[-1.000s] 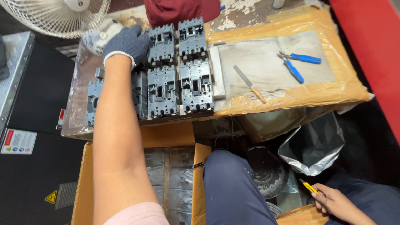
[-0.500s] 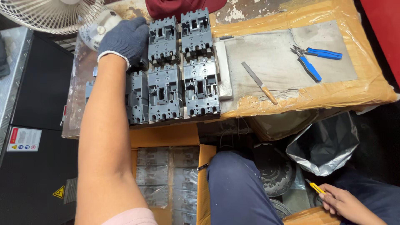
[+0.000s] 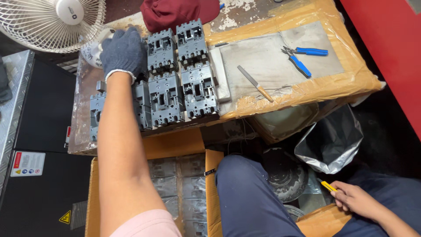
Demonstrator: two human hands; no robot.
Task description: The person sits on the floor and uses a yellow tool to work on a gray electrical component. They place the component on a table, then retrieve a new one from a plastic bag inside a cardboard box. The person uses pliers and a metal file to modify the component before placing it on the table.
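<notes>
Several grey circuit breakers (image 3: 165,98) lie in rows on a worn metal bench (image 3: 81,114). My left hand (image 3: 123,52), in a dark knit glove, reaches to the back left of the rows. It is closed over a breaker that the glove mostly hides, right beside the back-row breaker (image 3: 161,50). My right hand (image 3: 357,199) is bare and rests low at the right on a blue trouser leg, holding a small yellow tool (image 3: 328,186).
Blue-handled pliers (image 3: 302,57) and a wooden-handled file (image 3: 255,82) lie on a grey plate (image 3: 272,57) taped with brown paper. A fan (image 3: 52,22) and red cloth (image 3: 175,13) stand behind. An open cardboard box (image 3: 175,145) of wrapped units and a silver bag (image 3: 329,140) are below.
My left hand has stayed at the back left corner of the breaker rows, shifting slightly farther back. My right hand keeps the yellow tool low at the right.
</notes>
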